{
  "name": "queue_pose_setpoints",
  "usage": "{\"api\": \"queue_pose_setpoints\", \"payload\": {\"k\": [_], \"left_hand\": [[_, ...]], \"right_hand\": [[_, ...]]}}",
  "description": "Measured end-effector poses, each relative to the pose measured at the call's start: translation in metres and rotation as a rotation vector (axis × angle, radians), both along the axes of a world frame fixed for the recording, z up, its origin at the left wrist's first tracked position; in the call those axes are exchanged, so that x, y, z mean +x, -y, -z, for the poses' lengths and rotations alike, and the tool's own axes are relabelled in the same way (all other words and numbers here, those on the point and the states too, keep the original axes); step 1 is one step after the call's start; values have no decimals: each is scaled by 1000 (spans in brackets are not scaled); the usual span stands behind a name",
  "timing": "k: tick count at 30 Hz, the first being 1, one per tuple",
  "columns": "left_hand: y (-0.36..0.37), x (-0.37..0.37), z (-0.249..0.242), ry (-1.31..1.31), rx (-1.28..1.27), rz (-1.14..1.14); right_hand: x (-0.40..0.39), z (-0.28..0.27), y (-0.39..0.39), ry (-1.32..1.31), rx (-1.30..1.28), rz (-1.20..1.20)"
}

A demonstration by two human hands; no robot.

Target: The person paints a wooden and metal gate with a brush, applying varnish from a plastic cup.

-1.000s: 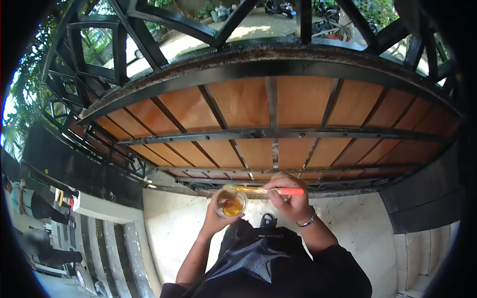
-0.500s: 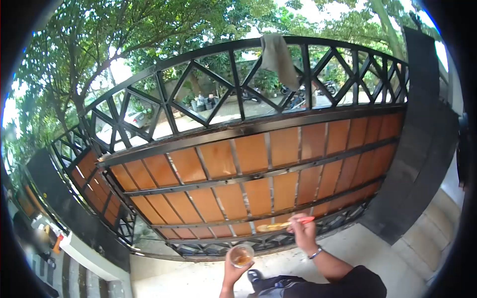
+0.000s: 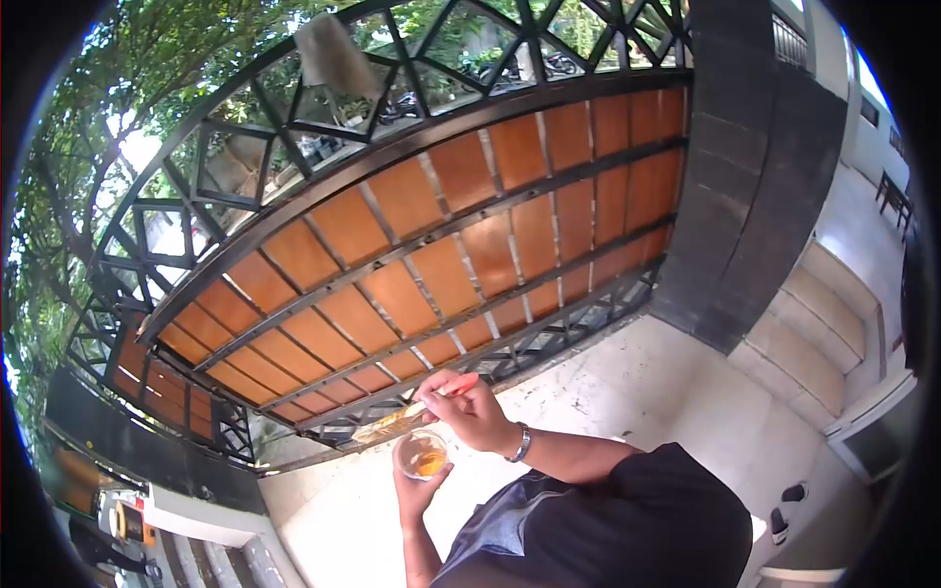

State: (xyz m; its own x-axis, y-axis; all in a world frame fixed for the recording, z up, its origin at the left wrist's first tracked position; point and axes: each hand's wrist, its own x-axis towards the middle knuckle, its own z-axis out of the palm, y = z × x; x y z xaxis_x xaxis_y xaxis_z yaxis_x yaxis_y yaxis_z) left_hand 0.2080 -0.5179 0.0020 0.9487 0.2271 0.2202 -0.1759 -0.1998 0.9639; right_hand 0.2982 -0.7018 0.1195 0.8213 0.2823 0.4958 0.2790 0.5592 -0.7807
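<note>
Right hand point(image 3: 474, 416) pinching a brush point(image 3: 394, 422), left hand point(image 3: 414, 492) curled round a cup point(image 3: 424, 457), panelled gate point(image 3: 487, 250) ahead, cloth point(image 3: 335, 59) hung on it

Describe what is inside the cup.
Amber liquid lies low inside the cup. The left hand covers part of its outside, and whether anything lies beneath the liquid cannot be told.

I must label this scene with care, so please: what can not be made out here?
All in the head view:
Cup underside: hidden by left hand.
Brush mid-handle: hidden by right hand.
Motorbikes: too small, partly behind gate.
Shirt: cut off by lower edge.
</note>
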Motion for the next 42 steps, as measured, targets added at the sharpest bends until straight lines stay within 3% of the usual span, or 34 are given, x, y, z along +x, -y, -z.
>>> {"api": "queue_pose_setpoints", "payload": {"k": [3,10,13,14,16,18,23,25,29,31,32,33,35,39,42], "left_hand": [[53,21,-13,-16,82,139],[328,158,11,86,-43,472],[439,192,18,102,-92,600],[471,200,16,133,-11,625],[524,203,14,78,-120,698],[556,214,19,35,-162,778],[596,253,26,3,-201,838],[600,281,64,43,-141,781],[600,332,82,24,-133,766],[590,357,68,18,11,717],[589,363,59,2,4,634],[588,377,62,82,-100,597],[575,402,39,146,-131,529],[559,428,35,219,-139,420],[522,431,23,244,-106,311]], "right_hand": [[8,12,80,229,-71,166],[-20,50,385,-140,-192,755],[-32,45,466,-144,-37,1016],[-36,41,489,-159,-66,1029],[-34,30,523,-116,-225,1156],[-27,31,549,-93,-175,1185],[51,35,588,-31,35,1249],[84,47,596,-114,33,1209],[152,81,637,-136,-290,1050],[181,78,649,-217,-302,1101],[194,81,656,-136,-362,1167],[199,59,657,-63,-639,1161],[243,51,638,-73,-500,1201],[287,18,597,62,-627,1078],[338,24,556,111,-507,899]]}}
